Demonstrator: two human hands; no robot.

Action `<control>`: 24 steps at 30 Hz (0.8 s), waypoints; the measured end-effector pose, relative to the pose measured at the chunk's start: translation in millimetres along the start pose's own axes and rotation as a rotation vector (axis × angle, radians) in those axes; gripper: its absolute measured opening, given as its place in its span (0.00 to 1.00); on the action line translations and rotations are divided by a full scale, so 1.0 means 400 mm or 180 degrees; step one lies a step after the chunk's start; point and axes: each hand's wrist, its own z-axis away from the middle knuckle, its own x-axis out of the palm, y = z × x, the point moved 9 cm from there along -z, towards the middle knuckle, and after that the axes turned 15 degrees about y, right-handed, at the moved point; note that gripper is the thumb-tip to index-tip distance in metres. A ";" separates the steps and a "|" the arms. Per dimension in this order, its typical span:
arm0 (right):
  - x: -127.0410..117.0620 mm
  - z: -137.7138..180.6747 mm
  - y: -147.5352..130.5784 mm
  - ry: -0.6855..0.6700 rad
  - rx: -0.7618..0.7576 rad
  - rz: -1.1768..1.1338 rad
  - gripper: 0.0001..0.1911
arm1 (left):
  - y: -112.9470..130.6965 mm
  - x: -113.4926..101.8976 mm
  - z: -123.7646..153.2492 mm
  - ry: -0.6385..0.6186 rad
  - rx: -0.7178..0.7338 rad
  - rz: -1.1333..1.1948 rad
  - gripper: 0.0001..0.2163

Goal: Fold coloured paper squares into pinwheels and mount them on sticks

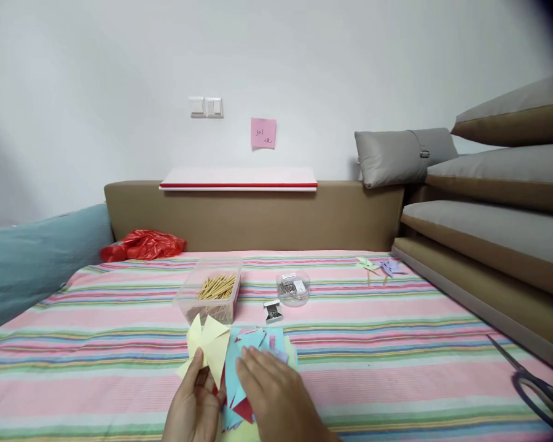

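My left hand (pixel 194 402) pinches a pale yellow paper (pixel 215 344) with pointed, cut corners between thumb and fingers. Beside it, my right hand (pixel 279 396) lies with outstretched fingers on a pile of cut coloured papers (pixel 231 355), mostly light blue with some red, purple and green. Part of the pile is hidden under that hand. Just beyond the hands stands a clear plastic box (pixel 188 294) holding thin wooden sticks (pixel 217 286). A small white box (pixel 273 312) with tiny metal pieces lies close to the papers.
A round clear dish (pixel 308 294) of small metal pieces sits farther back. Two paper pinwheels, one green (pixel 367 264) and one purple (pixel 390 267), lie at the right. Scissors (pixel 529 380) rest at the right front. Stacked cushions (pixel 488 236) border that side; a red plastic bag (pixel 150 244) lies back left.
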 end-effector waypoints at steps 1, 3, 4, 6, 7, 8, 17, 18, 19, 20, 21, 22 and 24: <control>0.031 0.015 -0.020 -0.0042 -0.0011 -0.0018 0.19 | 0.004 -0.006 -0.008 -0.0001 -0.0014 0.0040 0.11; 0.072 0.047 -0.029 -0.0097 0.0007 -0.0016 0.17 | 0.019 -0.020 -0.021 0.0002 -0.0006 0.0145 0.11; 0.081 0.060 -0.026 -0.0122 0.0020 -0.0013 0.17 | 0.030 -0.026 -0.024 0.0003 0.0022 0.0210 0.11; 0.081 0.075 -0.021 -0.0218 -0.0007 -0.0068 0.23 | 0.054 -0.035 -0.024 -0.0013 0.0088 0.0331 0.12; 0.075 0.074 -0.022 -0.0301 -0.0023 -0.0124 0.28 | 0.065 -0.038 -0.021 -0.0014 0.0125 0.0402 0.13; 0.067 0.068 -0.025 -0.0403 -0.0022 -0.0193 0.33 | 0.076 -0.040 -0.016 -0.0014 0.0158 0.0487 0.14; 0.077 -0.099 -0.026 -0.1260 0.0608 0.0003 0.20 | 0.122 -0.027 0.010 -0.0219 0.0379 0.0821 0.17; 0.083 -0.107 -0.025 -0.1181 0.0634 -0.0046 0.20 | 0.125 -0.028 0.009 -0.0207 0.0385 0.0840 0.17; 0.091 -0.107 -0.024 -0.1089 0.0667 -0.0154 0.22 | 0.128 -0.029 0.009 -0.0192 0.0398 0.0855 0.17; 0.102 -0.097 -0.022 -0.1037 0.0729 -0.0304 0.24 | 0.131 -0.031 0.009 -0.0180 0.0413 0.0862 0.17; 0.119 -0.077 -0.020 -0.1070 0.0811 -0.0463 0.25 | 0.133 -0.034 0.009 -0.0150 0.0424 0.0859 0.17; 0.139 -0.051 -0.019 -0.1175 0.0878 -0.0606 0.26 | 0.133 -0.036 0.009 -0.0124 0.0424 0.0854 0.17; 0.174 0.001 -0.021 -0.1352 0.0909 -0.0788 0.26 | 0.132 -0.041 0.011 -0.0063 0.0423 0.0833 0.15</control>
